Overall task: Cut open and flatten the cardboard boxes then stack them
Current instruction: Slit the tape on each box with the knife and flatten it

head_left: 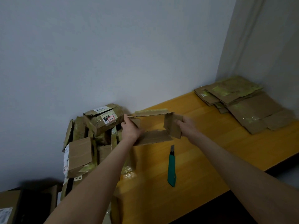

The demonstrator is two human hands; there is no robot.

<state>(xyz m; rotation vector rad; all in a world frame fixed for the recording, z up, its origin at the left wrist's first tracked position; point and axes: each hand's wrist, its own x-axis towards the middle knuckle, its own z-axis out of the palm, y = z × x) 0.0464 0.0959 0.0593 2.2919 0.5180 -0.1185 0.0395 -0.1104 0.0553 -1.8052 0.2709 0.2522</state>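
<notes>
Two bare forearms are reaching forward from the bottom edge over the yellow counter. Between them a green-handled utility knife is lying flat, its blade pointing away toward the wall, just short of the cardboard box and touching neither hand.

That box is sitting at the counter's left part, near the wall. It is standing open like a hollow tube, its long axis running left to right between the hands and its open side facing the camera. It is plain brown, with yellowish tape along the top panel and a ragged lower flap lying on the counter.

At its left end, the left hand is gripping the upper corner, fingers curled over the edge. At the right end, the right hand, blurred, is clasping the end flap.

Left of the box, taped boxes are piling against the wall; far right, flattened boxes are lying stacked in the corner.
</notes>
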